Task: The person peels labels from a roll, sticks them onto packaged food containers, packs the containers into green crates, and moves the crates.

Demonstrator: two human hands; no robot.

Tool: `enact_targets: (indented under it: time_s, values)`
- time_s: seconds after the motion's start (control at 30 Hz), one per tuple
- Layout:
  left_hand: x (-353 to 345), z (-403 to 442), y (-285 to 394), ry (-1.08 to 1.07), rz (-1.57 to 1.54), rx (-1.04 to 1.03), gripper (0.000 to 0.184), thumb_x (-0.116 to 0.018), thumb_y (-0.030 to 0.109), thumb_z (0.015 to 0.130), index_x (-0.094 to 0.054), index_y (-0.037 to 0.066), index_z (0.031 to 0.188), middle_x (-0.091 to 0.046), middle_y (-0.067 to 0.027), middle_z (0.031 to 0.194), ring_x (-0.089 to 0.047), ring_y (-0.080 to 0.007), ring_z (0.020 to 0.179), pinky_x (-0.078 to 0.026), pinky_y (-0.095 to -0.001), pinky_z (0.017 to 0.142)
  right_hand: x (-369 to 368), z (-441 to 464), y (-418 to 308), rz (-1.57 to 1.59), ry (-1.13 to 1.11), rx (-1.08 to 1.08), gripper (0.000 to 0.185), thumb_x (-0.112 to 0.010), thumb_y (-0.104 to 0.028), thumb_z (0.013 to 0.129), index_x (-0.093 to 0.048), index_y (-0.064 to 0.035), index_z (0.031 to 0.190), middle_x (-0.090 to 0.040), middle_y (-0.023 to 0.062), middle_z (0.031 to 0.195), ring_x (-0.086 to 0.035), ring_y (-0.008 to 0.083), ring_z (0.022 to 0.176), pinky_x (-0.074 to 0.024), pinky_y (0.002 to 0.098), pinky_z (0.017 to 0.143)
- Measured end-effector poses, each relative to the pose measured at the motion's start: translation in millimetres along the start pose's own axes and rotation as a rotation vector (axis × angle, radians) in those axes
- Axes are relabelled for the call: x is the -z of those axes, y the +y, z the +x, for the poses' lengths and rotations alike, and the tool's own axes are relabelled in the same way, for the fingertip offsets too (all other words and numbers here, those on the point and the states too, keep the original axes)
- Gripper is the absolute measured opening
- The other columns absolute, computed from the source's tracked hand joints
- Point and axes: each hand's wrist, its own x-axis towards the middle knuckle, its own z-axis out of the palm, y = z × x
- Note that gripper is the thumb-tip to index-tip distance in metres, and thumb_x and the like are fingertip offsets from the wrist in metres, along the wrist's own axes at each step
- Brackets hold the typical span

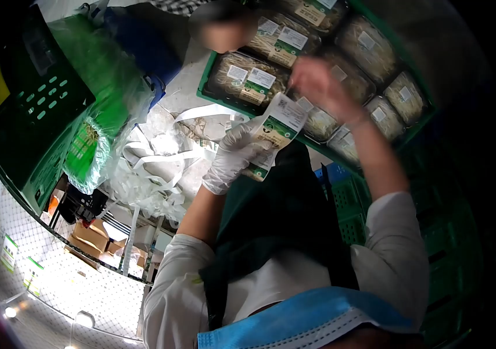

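My left hand (233, 154), in a white glove, is closed around some printed labels (281, 125) in green, white and beige, held up in front of my apron. My bare right hand (320, 84) is above the packs, a little right of the labels' upper end. Motion blurs its fingers, so I cannot make out whether it holds anything. Below it, a green crate (341, 161) holds several clear-lidded packs of pale, thin strands. One labelled pack (248, 81) sits at the crate's left end, and a pack with a small white sticker (367, 49) lies farther right.
Backing strips (195, 112) lie tangled on the floor to the left. Beyond them stand a dark green crate (44, 99) and a green bag (91, 75) in clear plastic. A cardboard box (89, 235) is lower left. Green crates (445, 244) stand on the right. Another person (223, 29) is at the top.
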Motion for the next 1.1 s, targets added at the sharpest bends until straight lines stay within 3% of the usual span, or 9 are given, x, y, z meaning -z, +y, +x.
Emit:
enact_targets:
  time_s: [0.17,0.33,0.43,0.67,0.77,0.83,0.97,1.03,1.1]
  values:
    - [-37.2,6.4,1.0,-0.074,0.337,-0.075,0.012,-0.058,0.001,0.074,-0.057,0.001,0.086,-0.057,-0.0016,0.076,-0.052,-0.0069,0.063,-0.044,-0.0189,0.054,-31.4,-71.3,-52.7,-0.522,-0.025,-0.331,0.024,-0.061,-0.015,0.072,-0.051,-0.0003,0.087,-0.053,0.0141,0.065,-0.054,0.0214,0.059,-0.0411,0.0288,0.055]
    - [-75.8,13.9,-6.1,0.042,0.413,0.318,0.013,-0.062,0.004,0.072,-0.053,0.003,0.082,-0.056,-0.0025,0.084,-0.051,-0.0082,0.072,-0.044,-0.0208,0.059,-23.8,-106.0,-56.6,-0.449,0.272,-0.182,0.011,-0.060,-0.008,0.072,-0.055,-0.0020,0.080,-0.057,0.0103,0.068,-0.057,0.0183,0.062,-0.0441,0.0274,0.057]
    - [-66.8,17.0,-44.2,-0.152,0.717,0.024,0.012,-0.063,0.006,0.071,-0.054,0.004,0.079,-0.056,-0.0001,0.077,-0.051,-0.0081,0.068,-0.042,-0.0209,0.059,39.5,-111.1,-42.8,-0.663,0.562,-0.019,0.007,-0.060,-0.006,0.072,-0.056,-0.0044,0.077,-0.058,0.0065,0.071,-0.056,0.0151,0.064,-0.0455,0.0252,0.059]
    - [-59.8,21.2,-58.2,-0.007,0.588,0.293,0.011,-0.063,0.006,0.071,-0.058,0.001,0.080,-0.059,-0.0035,0.071,-0.051,-0.0067,0.060,-0.042,-0.0194,0.053,206.1,-50.8,22.8,-1.569,0.723,0.157,0.044,-0.061,-0.033,0.071,-0.050,-0.0020,0.099,-0.054,0.0166,0.094,-0.050,0.0318,0.090,-0.0421,0.0385,0.074]
    - [-43.5,25.2,-73.0,-0.025,0.647,0.334,0.015,-0.062,0.005,0.071,-0.056,-0.001,0.084,-0.060,-0.0068,0.078,-0.056,-0.0102,0.063,-0.046,-0.0220,0.055,170.3,-47.5,9.0,-1.596,0.810,-0.256,0.058,-0.055,-0.025,0.076,-0.029,-0.0032,0.124,-0.040,0.0186,0.113,-0.040,0.0329,0.102,-0.0346,0.0398,0.086]
    - [-38.1,20.1,-76.9,-0.159,0.268,0.143,0.020,-0.063,0.003,0.071,-0.053,0.000,0.089,-0.059,-0.0075,0.086,-0.055,-0.0106,0.073,-0.046,-0.0228,0.061,155.9,-57.9,13.6,-1.648,1.035,0.183,0.059,-0.061,-0.038,0.069,-0.041,-0.0021,0.112,-0.046,0.0212,0.105,-0.048,0.0378,0.089,-0.0412,0.0404,0.076]
    - [-31.6,15.2,-73.7,-0.301,0.328,-0.060,0.026,-0.054,-0.001,0.075,-0.047,0.003,0.100,-0.049,-0.0103,0.107,-0.049,-0.0166,0.091,-0.043,-0.0270,0.081,47.2,-108.6,-7.8,0.091,0.159,-0.097,0.035,-0.060,-0.026,0.075,-0.049,-0.0039,0.101,-0.053,0.0090,0.094,-0.052,0.0177,0.087,-0.0436,0.0310,0.078]
    - [-31.7,10.9,-72.9,-0.281,-0.003,0.087,0.030,-0.054,-0.001,0.075,-0.047,0.002,0.104,-0.049,-0.0100,0.109,-0.049,-0.0158,0.091,-0.044,-0.0263,0.077,4.9,-129.5,-24.9,-0.366,0.133,-0.033,0.022,-0.061,-0.017,0.074,-0.052,-0.0015,0.087,-0.055,0.0091,0.077,-0.055,0.0155,0.067,-0.0437,0.0274,0.059]
    - [-41.4,4.5,-57.3,-0.223,0.657,0.087,0.022,-0.055,0.002,0.076,-0.052,0.000,0.098,-0.055,-0.0078,0.097,-0.053,-0.0141,0.082,-0.046,-0.0239,0.069,-9.4,-139.4,-28.1,-0.420,0.112,-0.147,0.017,-0.059,-0.011,0.073,-0.051,-0.0001,0.084,-0.053,0.0139,0.067,-0.053,0.0252,0.057,-0.0406,0.0311,0.053]
